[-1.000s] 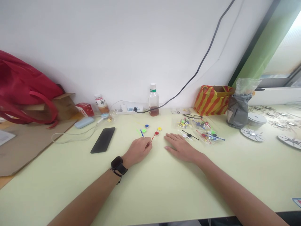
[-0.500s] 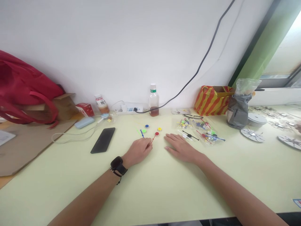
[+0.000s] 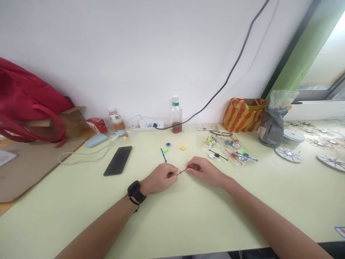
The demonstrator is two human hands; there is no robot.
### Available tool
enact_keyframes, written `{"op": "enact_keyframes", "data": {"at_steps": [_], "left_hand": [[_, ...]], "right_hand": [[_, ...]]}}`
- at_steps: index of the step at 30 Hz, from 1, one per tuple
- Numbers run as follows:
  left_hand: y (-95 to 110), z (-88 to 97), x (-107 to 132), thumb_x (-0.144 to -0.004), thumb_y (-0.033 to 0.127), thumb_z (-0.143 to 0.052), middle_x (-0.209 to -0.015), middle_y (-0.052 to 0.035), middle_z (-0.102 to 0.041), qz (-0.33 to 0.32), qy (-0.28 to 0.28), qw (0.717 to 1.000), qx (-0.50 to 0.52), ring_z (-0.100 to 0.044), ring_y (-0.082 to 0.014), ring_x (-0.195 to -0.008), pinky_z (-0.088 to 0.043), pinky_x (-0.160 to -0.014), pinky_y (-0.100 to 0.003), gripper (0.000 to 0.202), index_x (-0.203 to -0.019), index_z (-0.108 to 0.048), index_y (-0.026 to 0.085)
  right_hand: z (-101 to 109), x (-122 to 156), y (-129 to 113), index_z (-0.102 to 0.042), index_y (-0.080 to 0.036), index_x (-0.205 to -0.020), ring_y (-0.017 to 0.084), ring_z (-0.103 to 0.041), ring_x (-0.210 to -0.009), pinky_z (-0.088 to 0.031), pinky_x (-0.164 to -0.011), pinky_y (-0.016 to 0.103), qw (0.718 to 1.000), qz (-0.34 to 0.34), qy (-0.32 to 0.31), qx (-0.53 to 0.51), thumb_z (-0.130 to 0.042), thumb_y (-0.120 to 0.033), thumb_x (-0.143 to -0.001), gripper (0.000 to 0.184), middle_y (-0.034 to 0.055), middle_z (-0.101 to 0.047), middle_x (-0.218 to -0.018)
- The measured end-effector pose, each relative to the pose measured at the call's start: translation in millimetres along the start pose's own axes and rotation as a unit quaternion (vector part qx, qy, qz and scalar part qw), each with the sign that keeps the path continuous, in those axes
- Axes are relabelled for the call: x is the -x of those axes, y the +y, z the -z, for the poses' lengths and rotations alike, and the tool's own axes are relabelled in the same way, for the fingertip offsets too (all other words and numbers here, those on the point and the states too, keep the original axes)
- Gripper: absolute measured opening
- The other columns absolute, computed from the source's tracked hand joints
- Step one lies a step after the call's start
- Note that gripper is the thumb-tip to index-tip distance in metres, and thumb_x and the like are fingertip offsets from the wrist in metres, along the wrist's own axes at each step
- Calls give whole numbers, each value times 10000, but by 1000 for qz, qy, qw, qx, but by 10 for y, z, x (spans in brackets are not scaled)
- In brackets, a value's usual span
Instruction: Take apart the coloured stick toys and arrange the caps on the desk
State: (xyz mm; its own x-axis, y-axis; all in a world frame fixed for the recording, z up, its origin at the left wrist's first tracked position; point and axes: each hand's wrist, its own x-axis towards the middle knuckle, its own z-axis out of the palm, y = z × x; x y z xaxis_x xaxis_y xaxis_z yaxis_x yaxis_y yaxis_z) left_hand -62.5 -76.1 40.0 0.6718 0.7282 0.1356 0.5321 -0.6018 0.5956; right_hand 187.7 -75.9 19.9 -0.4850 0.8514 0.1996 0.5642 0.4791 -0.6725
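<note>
A thin red arrow pointer [image 3: 181, 172] stretches between my two hands, low over the table. My left hand [image 3: 161, 177], with a black watch on the wrist, pinches its lower left end. At the other end, the fingertips of my right hand [image 3: 207, 171] close round the pointer's red round part, which they mostly hide. Just beyond my left hand lies a blue arrow pointer [image 3: 163, 155], beside a green disc [image 3: 165, 150]. A blue disc [image 3: 168, 144] and a yellow disc [image 3: 183, 148] rest farther back.
Small bags of coloured pointers [image 3: 244, 157] lie to the right, near a black arrow pointer [image 3: 219, 155]. A phone [image 3: 118, 160] is at left. Against the wall stand a bottle [image 3: 176, 117] and a striped bag [image 3: 242, 114]. Slotted round plates [image 3: 288, 154] lie far right.
The red disc and pointer have come toward me and right. My right hand, earlier flat on the table, has closed on the disc end. My left hand has moved slightly nearer me.
</note>
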Motion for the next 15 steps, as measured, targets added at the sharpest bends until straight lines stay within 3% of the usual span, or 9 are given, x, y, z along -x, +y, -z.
{"op": "enact_keyframes", "data": {"at_steps": [8,15], "left_hand": [[-91,-20,-39,-1005,299,-451,-680,49,-477,51,125,990,35,-405,-126,-625,-289,-604,-277,223,-822,-529,198],[-141,-48,-54,-1023,383,-495,-671,49,-495,62,157,984,57,-404,-123,-609,-306,-580,-269,264,-857,-572,193]], "right_hand": [[-78,-35,88,-779,-217,-1017,189,-636,-786,-487,-693,308,991,-40,32,-124,-652,-417,-947,247,55,-748,-953],[-105,-58,108,-830,-255,-1012,213,-691,-857,-520,-761,327,989,-30,57,-131,-684,-369,-926,204,63,-762,-982]]}}
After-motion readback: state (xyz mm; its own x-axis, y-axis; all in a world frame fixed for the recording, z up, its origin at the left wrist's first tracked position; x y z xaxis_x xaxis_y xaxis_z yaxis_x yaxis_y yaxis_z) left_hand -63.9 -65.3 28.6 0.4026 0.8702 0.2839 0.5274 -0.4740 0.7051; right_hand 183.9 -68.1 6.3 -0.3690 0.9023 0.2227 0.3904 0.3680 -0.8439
